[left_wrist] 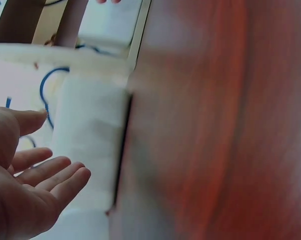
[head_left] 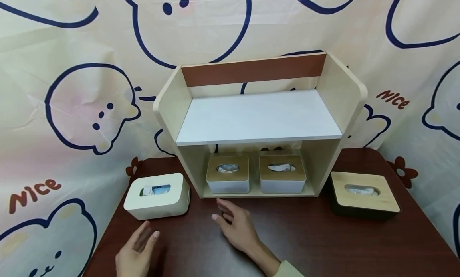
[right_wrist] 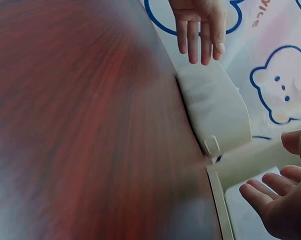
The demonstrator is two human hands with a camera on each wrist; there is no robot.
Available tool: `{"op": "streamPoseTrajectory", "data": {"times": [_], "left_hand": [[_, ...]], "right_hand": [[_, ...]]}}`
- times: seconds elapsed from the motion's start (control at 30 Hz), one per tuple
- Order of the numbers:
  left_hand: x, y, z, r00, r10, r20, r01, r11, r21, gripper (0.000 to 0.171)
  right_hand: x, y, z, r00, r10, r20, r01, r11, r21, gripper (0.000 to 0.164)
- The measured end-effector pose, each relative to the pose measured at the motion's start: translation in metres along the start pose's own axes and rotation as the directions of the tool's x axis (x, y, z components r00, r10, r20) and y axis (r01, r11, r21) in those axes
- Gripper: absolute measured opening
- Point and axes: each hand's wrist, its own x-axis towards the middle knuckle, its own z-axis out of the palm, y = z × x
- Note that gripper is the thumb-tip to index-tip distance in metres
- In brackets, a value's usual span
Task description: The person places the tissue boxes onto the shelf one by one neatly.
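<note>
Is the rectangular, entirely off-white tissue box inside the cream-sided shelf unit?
No, the rectangular, entirely off-white tissue box sits on the dark brown table, outside the shelf unit and to its left.

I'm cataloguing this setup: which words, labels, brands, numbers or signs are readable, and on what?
"Nice": brown lettering on the patterned backdrop, left in the head view.
"Nice": matching brown word on the backdrop, right.
Blue-patterned pack inside the white tissue box: any print is too small to read.
Nothing else is legible.
</note>
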Motion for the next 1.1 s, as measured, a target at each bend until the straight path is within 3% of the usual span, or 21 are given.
{"op": "streamPoseTrajectory", "data": {"times": [0.17, 0.33, 0.57, 0.73, 0.93, 1.1], "left_hand": [[0.021, -0.009, -0.018, 0.999, -0.019, -0.030, 0.020, 0.999, 0.034, 0.064], [0.038, -0.019, -0.024, 1.000, -0.010, -0.028, 0.011, 0.999, 0.053, 0.069], [0.066, -0.027, -0.030, 0.999, -0.041, 0.023, 0.040, 0.999, 0.031, 0.084], [0.084, -0.024, -0.034, 0.994, -0.029, 0.104, 0.030, 1.000, -0.005, 0.097], [0.094, -0.026, -0.033, 0.987, 0.000, 0.162, 0.010, 0.998, -0.062, 0.099], [0.099, -0.030, -0.028, 0.988, 0.033, 0.150, -0.014, 0.992, -0.124, 0.094]], "right_hand": [[0.013, -0.002, 0.020, 0.999, 0.005, 0.043, -0.005, 1.000, 0.002, 0.053], [0.017, 0.001, 0.038, 0.998, 0.027, 0.062, -0.028, 0.999, 0.015, 0.052], [0.028, 0.005, 0.062, 0.995, 0.012, 0.094, -0.014, 1.000, 0.017, 0.053], [0.040, 0.010, 0.074, 0.993, -0.017, 0.118, 0.018, 1.000, -0.006, 0.059], [0.049, 0.016, 0.089, 0.993, -0.030, 0.118, 0.026, 0.999, 0.038, 0.066], [0.052, 0.018, 0.097, 0.995, -0.050, 0.084, 0.045, 0.996, 0.071, 0.068]]}}
